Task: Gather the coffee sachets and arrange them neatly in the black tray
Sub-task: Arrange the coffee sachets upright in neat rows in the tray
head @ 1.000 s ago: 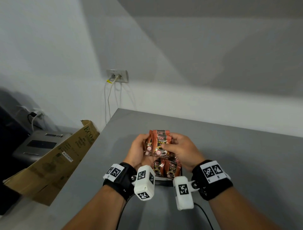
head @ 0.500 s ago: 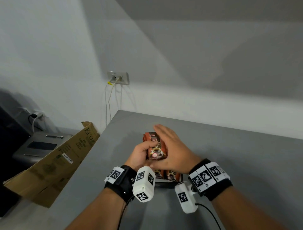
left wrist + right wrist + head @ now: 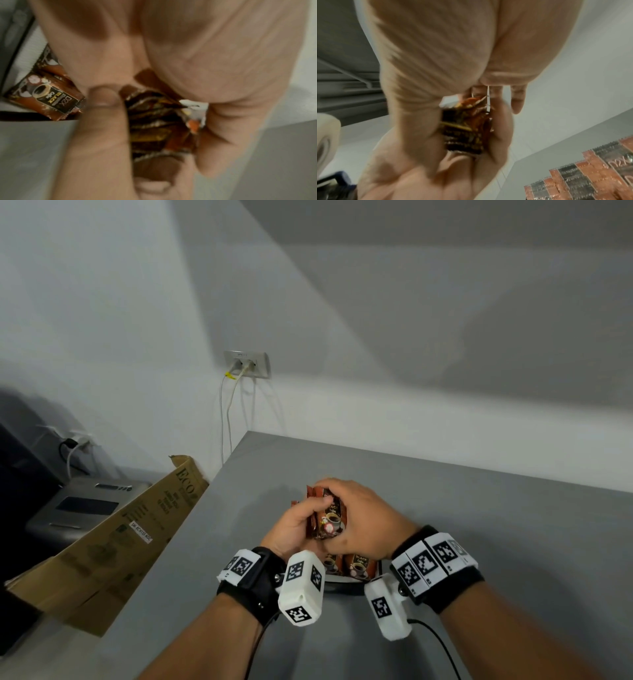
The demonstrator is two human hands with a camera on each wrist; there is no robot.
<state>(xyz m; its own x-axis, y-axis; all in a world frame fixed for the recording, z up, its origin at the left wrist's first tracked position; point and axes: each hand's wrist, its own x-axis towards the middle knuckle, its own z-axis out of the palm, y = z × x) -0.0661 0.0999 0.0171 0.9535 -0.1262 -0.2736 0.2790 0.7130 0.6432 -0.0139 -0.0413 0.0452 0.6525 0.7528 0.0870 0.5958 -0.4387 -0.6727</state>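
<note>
Both forearms are bare, with no sleeves in view. Each wrist wears a black strap: the left strap (image 3: 251, 578) has a white plate with square black-and-white markers on top, the right strap (image 3: 442, 575) a row of such markers along a white band. A white marker-printed camera block hangs inside each wrist, left (image 3: 302, 592) and right (image 3: 387, 607), each trailing a thin black cable (image 3: 442, 645).

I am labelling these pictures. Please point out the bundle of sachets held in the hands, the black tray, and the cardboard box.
bundle of sachets (image 3: 329, 522): head view, printed front.
black tray (image 3: 342, 588): head view, near rim.
cardboard box (image 3: 102, 556): head view, long side.
</note>
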